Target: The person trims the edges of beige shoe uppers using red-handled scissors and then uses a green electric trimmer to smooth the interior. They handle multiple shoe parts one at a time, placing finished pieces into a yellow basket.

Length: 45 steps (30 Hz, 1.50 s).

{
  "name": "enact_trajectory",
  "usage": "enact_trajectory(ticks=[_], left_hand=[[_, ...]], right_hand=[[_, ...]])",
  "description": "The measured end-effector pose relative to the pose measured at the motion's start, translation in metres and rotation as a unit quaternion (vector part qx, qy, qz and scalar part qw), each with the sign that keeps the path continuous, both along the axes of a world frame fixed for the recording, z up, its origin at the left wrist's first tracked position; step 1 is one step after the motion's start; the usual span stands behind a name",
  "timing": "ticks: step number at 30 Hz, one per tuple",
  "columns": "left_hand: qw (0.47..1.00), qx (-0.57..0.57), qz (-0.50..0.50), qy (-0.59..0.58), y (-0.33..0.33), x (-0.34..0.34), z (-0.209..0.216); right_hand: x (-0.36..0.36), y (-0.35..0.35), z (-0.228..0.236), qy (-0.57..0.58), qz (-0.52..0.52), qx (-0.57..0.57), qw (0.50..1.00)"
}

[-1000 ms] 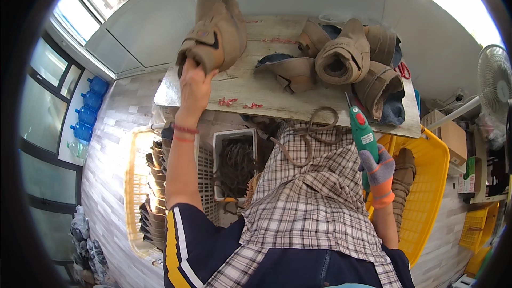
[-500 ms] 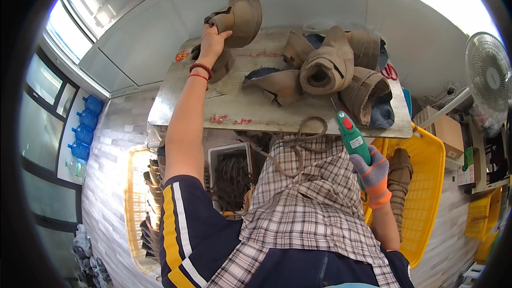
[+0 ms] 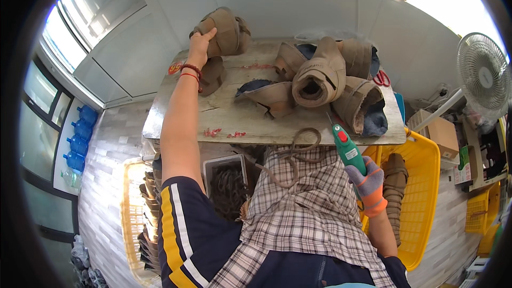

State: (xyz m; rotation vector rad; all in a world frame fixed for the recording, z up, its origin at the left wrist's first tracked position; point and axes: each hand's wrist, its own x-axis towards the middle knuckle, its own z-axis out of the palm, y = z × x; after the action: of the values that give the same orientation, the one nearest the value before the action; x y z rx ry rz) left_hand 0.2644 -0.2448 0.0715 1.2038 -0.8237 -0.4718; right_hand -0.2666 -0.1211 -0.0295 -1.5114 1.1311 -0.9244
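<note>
Left hand (image 3: 199, 42) lowered tan boot (image 3: 226, 31) onto table (image 3: 234, 117), red round sticker (image 3: 174, 68) beside.

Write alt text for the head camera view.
A person's bare left hand grips a tan boot upper at the far end of a wooden table, while the gloved right hand holds a green handheld tool. More boot uppers lie piled on the table.

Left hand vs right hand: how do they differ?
The left hand is bare and stretched far across the table, gripping a tan boot upper. The right hand wears a grey and orange glove and stays near the body, holding a green handheld tool. Both are closed on something.
</note>
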Motion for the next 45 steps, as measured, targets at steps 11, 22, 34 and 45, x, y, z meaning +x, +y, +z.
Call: enact_trajectory(ticks=[11,22,34,45], left_hand=[[0.938,-0.156,-0.057,0.306,0.134,-0.036,0.052],[0.887,-0.085,-0.054,0.451,0.211,-0.107,-0.020],[0.829,-0.095,-0.084,0.545,0.226,-0.109,-0.062],[0.829,-0.109,-0.092,0.541,0.231,-0.141,-0.059]], right_hand=[[0.021,-0.004,0.034,0.047,0.023,-0.251,0.967],[0.032,-0.005,0.030,0.176,0.043,-0.494,0.850],[0.049,-0.010,0.020,0.173,0.067,-0.567,0.803],[0.062,-0.006,0.027,0.094,0.112,-0.524,0.839]])
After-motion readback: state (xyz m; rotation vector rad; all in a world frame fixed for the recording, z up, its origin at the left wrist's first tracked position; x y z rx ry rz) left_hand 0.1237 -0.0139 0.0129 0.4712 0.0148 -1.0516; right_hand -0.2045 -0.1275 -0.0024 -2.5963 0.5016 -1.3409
